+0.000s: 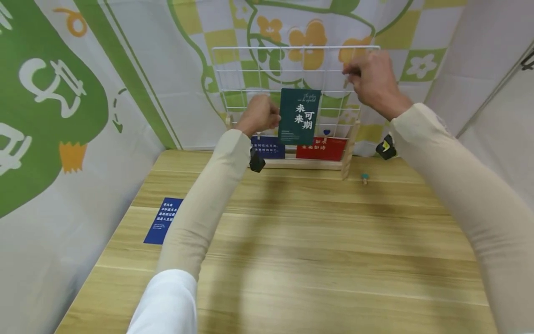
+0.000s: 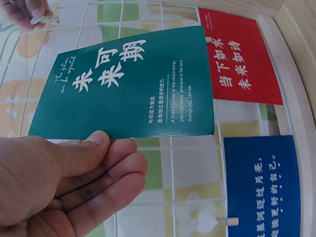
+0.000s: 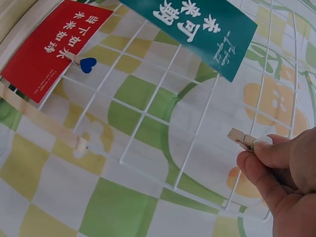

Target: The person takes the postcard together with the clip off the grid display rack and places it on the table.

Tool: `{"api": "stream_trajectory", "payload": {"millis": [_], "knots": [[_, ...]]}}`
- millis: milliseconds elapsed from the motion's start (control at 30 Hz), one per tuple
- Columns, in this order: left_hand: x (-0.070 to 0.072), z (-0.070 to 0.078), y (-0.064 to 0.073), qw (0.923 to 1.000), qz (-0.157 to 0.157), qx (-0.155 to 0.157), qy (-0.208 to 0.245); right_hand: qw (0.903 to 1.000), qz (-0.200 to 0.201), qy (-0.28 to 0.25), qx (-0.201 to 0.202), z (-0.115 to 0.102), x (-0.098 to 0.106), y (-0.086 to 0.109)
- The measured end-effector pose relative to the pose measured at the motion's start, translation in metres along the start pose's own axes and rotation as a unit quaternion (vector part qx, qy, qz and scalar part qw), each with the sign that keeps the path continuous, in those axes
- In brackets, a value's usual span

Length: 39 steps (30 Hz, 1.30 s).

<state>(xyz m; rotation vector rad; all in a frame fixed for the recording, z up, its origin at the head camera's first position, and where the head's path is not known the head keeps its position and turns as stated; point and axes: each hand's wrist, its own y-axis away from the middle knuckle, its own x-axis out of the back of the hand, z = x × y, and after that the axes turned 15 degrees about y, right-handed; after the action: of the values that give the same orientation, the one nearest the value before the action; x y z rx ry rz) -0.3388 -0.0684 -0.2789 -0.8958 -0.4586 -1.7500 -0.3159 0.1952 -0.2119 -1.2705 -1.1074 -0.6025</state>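
My left hand (image 1: 260, 115) pinches the edge of a dark green card (image 1: 299, 118) with white lettering, held in front of a white wire grid rack (image 1: 296, 48). In the left wrist view, the thumb lies on the face of the green card (image 2: 128, 89). Up at the rack's right side, my right hand (image 1: 373, 83) pinches a small wooden clothespin (image 3: 242, 138), apart from the card. Lower on the grid hang a red card (image 3: 54, 49), held by a clothespin with a blue heart (image 3: 88, 65), and a blue card (image 2: 261, 187), held by a clothespin with a white heart (image 2: 207, 223).
A wooden stand (image 1: 310, 164) supports the rack at the back of the wooden table (image 1: 333, 260). Another blue card (image 1: 162, 220) lies on the left of the table. A small clothespin with a teal top (image 1: 365, 178) lies right of the stand. Patterned curtain (image 1: 137, 55) hangs behind.
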Motion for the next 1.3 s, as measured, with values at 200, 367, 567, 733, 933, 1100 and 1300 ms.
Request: {"api": "stream_trajectory", "payload": {"millis": [200,367,567,733,933,1100,1300], "knots": [[0.004,-0.011,0.01,1.0,0.001,-0.005,-0.008,0.9996,0.016,-0.01,0.019,0.007,-0.007,0.008],[0.008,-0.019,0.02,1.0,0.007,0.007,-0.003,0.9992,0.027,-0.014,0.026,0.016,-0.012,0.015],[0.011,-0.032,0.029,0.9995,0.009,0.026,0.013,0.9994,0.022,-0.012,0.022,0.025,-0.017,0.022],[0.013,-0.04,0.036,0.9995,0.01,0.029,0.009,0.9999,-0.002,-0.01,0.006,0.029,-0.021,0.028],[0.014,-0.05,0.042,0.9991,0.016,0.035,0.018,0.9999,0.001,-0.009,0.007,0.034,-0.026,0.033],[0.016,-0.056,0.047,0.9996,0.012,0.024,0.002,0.9999,0.003,-0.005,0.011,0.041,-0.03,0.038],[0.021,-0.068,0.053,0.9993,0.009,0.037,0.002,1.0,-0.006,-0.006,0.005,0.048,-0.035,0.044]]}}
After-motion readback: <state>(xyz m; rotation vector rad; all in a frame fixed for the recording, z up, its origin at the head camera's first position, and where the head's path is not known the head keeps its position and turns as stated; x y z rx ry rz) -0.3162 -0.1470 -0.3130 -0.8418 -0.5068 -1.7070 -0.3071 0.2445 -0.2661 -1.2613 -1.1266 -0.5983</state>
